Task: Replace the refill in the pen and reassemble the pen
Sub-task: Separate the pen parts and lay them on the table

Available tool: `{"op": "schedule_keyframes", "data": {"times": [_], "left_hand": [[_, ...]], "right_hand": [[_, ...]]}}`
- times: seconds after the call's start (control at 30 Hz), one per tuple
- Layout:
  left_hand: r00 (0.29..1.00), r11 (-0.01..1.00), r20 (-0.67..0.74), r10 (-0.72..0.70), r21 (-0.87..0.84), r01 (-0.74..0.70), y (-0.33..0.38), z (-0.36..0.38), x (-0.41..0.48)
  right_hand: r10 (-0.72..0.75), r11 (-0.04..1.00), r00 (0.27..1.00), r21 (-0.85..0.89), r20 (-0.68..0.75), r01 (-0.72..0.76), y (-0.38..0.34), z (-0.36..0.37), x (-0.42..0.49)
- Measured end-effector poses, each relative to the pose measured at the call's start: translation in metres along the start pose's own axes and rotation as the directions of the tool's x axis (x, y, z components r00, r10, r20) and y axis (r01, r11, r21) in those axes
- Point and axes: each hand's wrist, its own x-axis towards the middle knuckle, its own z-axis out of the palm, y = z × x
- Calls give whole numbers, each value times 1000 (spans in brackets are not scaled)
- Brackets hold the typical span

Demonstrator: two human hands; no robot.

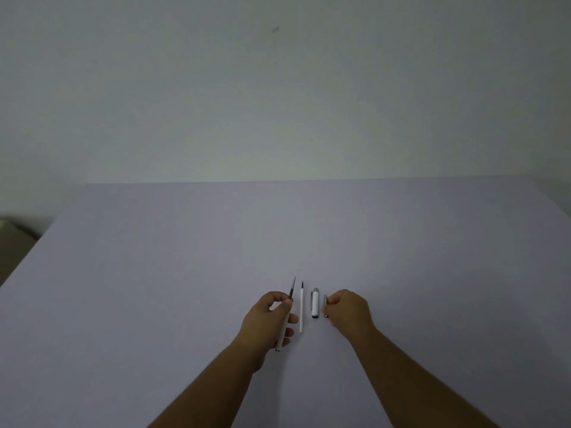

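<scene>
My left hand [267, 319] grips a white pen barrel [282, 333] with a dark refill tip [292, 288] sticking out of its far end. Just to its right a loose white refill [301, 307] with a dark tip lies on the table, pointing away from me. Further right lies the white pen cap [315, 303] with its clip. My right hand [347, 308] pinches a small grey metal pen part [325, 305], held upright just right of the cap.
The pale lavender table [309, 236] reaches to a white wall at the back. Its left edge runs diagonally, with a dark object [12, 233] on the floor beyond it.
</scene>
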Motion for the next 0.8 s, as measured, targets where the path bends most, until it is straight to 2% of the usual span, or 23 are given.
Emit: {"op": "schedule_keyframes", "data": {"times": [0.37, 0.47, 0.53, 0.6, 0.67, 0.73, 0.8], "left_hand": [[999, 999, 18, -43, 13, 43, -6, 7, 4], [999, 999, 30, -36, 17, 35, -5, 9, 5], [999, 999, 35, -25, 26, 24, -2, 11, 5], [999, 1000, 40, -12, 21, 11, 2, 15, 6], [999, 999, 52, 5, 31, -7, 5, 19, 8], [998, 999, 67, 14, 51, -17, 7, 23, 9], [997, 998, 72, 9, 67, -14, 6, 25, 11]], "right_hand": [[52, 977, 997, 210, -52, -40, 7, 3, -2], [26, 971, 993, 238, -113, 2, 6, -1, -5], [14, 919, 993, 394, -121, 35, 2, -7, -9], [-24, 814, 1000, 581, 7, 16, -7, -13, -15], [-97, 780, 990, 626, 105, 10, -15, -15, -19], [-130, 782, 987, 622, 93, 44, -20, -15, -17], [-83, 750, 996, 661, 36, 38, -24, -17, -11]]}}
